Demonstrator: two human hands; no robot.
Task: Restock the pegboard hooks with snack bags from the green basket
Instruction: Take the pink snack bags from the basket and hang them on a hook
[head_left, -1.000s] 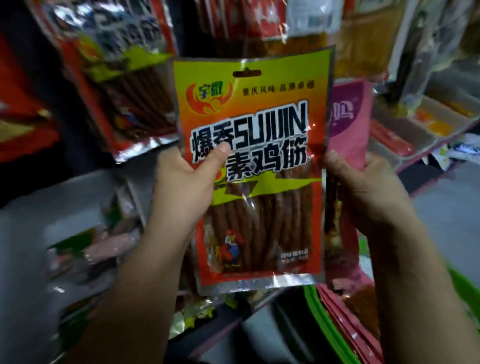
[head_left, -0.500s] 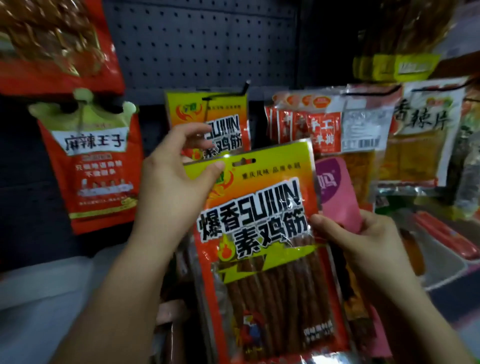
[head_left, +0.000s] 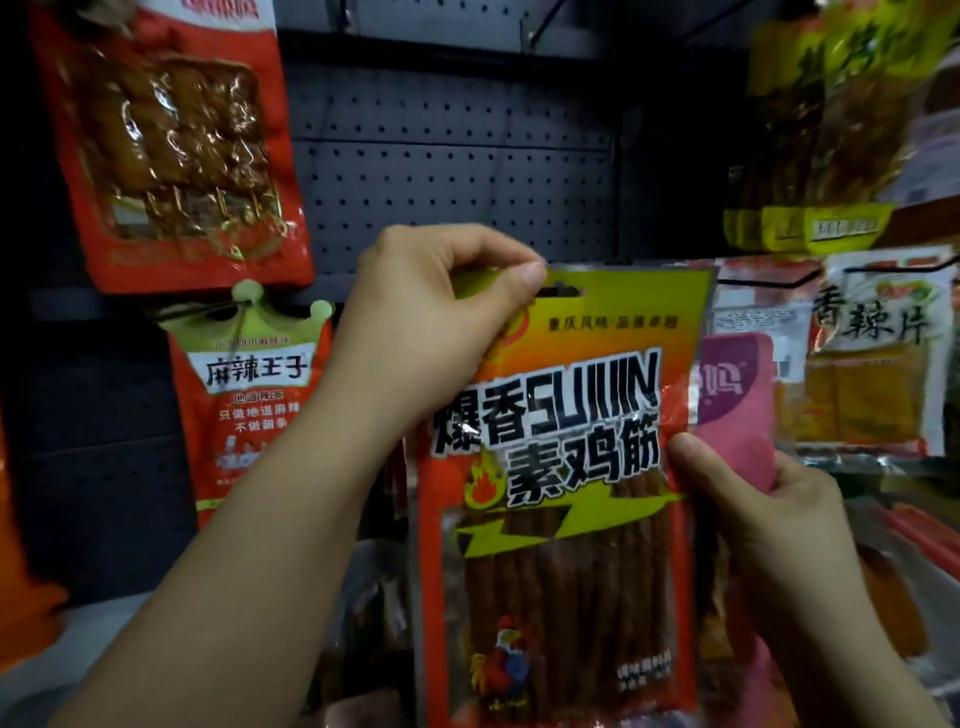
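An orange and yellow snack bag (head_left: 566, 467) of brown sticks stands upright in front of the dark pegboard (head_left: 447, 156). My left hand (head_left: 431, 332) pinches its top left corner beside the hang hole. My right hand (head_left: 763, 514) grips the bag's right edge at mid height, and it also holds a pink bag (head_left: 737, 405) behind it. The hook behind the bag's top is hidden. The green basket is out of view.
Red bags hang on hooks at the left: a large one (head_left: 171, 140) above a smaller one with a green crown top (head_left: 249, 400). Yellow bags (head_left: 831, 124) and a white-topped bag (head_left: 883, 353) hang at the right. More packets lie on the shelf below.
The view rose toward the pegboard. The bag went up to hook height. My left hand moved from the bag's left side to pinch its top corner; the hanging matching bag is now covered.
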